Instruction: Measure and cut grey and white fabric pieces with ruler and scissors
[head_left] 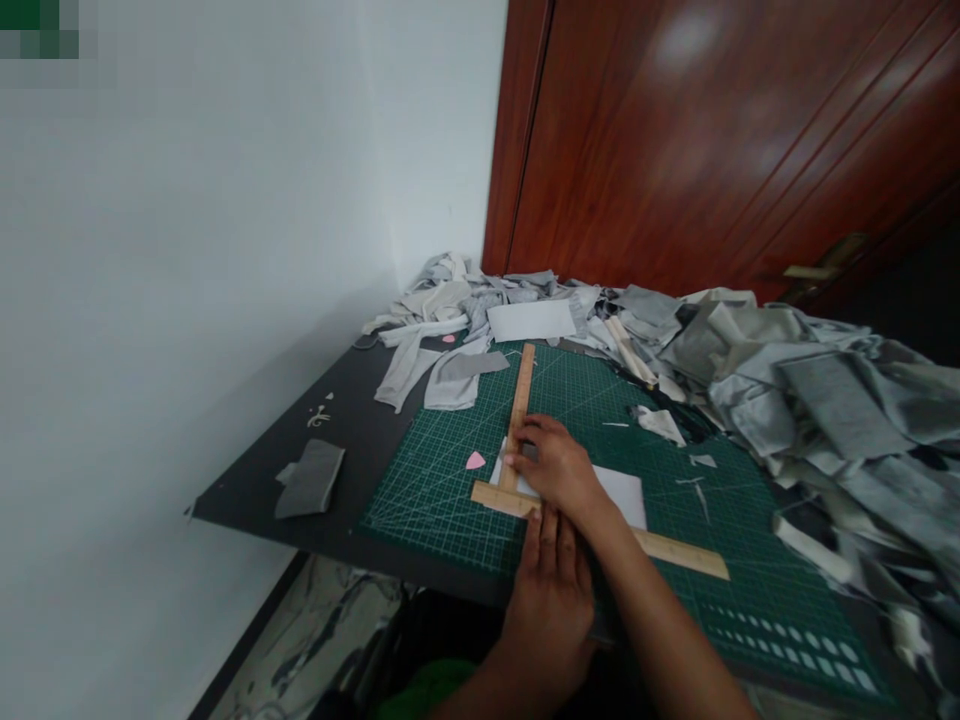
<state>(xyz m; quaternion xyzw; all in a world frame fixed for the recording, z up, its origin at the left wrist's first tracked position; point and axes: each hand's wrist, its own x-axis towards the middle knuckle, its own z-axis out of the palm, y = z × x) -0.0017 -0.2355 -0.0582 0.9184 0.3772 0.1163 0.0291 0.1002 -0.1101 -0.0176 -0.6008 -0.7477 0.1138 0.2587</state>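
Note:
Two wooden rulers lie on the green cutting mat (427, 500). The upright wooden ruler (524, 375) points away from me and meets the crosswise wooden ruler (682, 553) near its left end. Under them is a white sheet (621, 490), partly hidden by my hands; whether it is paper or cloth I cannot tell. My right hand (559, 462) has bent fingers and thumb on the upright ruler. Nearer me, my left hand (551, 580) lies with outstretched fingers pressed on the crosswise ruler, below my right wrist. A small pink piece (475, 460) sits left of the rulers.
Grey and white cloth scraps (810, 390) are heaped along the back and right of the dark table (262, 480). A folded grey cloth (311, 478) lies at the left. Behind stand a white wall (225, 200) and a reddish-brown door (675, 150).

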